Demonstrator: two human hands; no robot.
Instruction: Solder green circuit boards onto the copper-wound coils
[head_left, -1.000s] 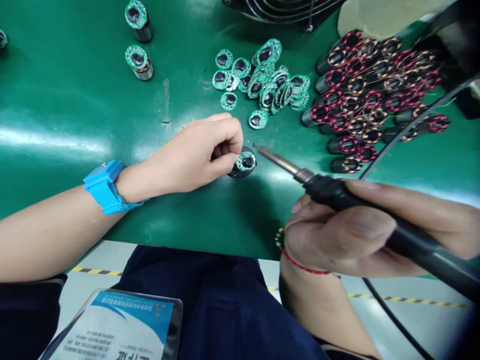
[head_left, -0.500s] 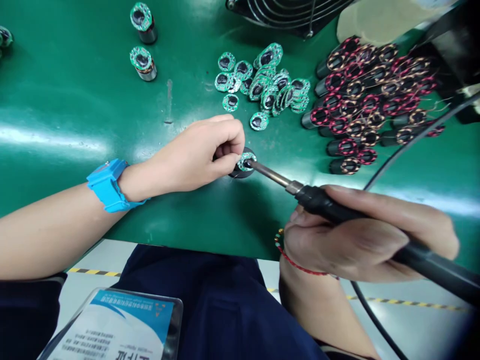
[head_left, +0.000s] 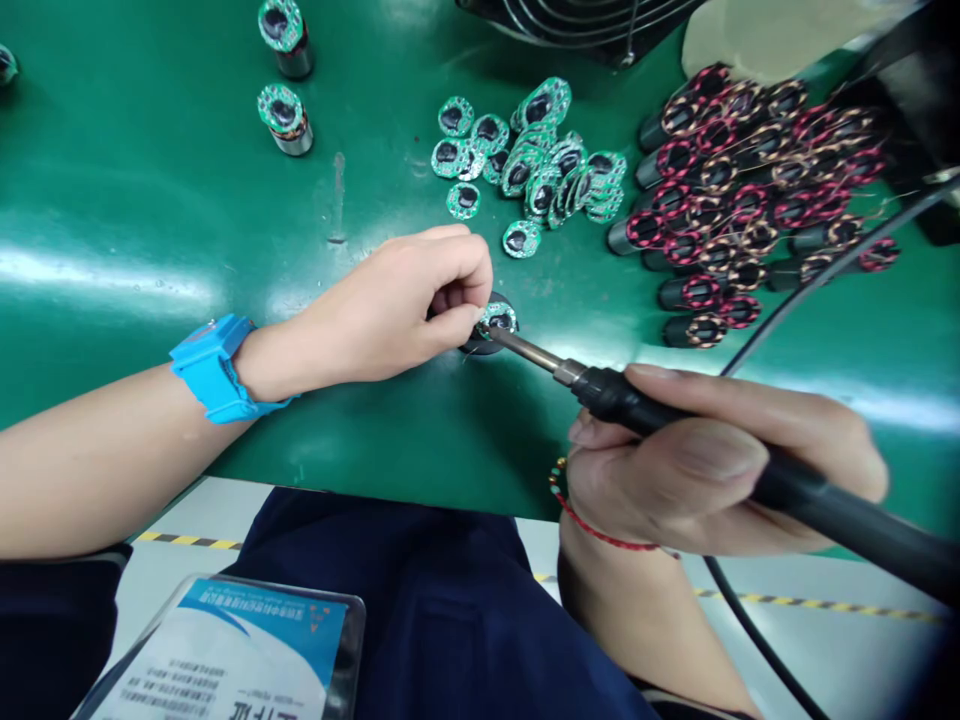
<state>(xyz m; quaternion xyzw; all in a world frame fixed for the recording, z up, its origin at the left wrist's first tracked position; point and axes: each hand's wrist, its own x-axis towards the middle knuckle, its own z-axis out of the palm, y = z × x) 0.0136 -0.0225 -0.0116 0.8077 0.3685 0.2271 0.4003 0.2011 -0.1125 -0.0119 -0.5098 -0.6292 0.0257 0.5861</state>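
Observation:
My right hand (head_left: 697, 470) is wrapped round the black handle of a soldering iron (head_left: 637, 405). The iron's tip meets the left part of a round green circuit board (head_left: 504, 316), which sits on a dark round piece (head_left: 480, 347) on the bench. My left hand (head_left: 405, 305) is closed in a pinch at the board's left edge, thumb and forefinger together. What lies between those fingertips is too small to make out. A thin wire end shows just below them.
Loose round circuit boards (head_left: 541, 180) lie in a pile beyond my hands. At the right stand many dark cylinders with red and copper windings (head_left: 701, 292). Two board-topped cylinders (head_left: 283, 118) stand back left. A black fan grille (head_left: 577, 25) is at the back; the iron's cable (head_left: 817, 285) crosses the right side.
The iron's tip has moved a little left and down across the board, and my right hand has shifted left with it. My left hand keeps its pinch in nearly the same place.

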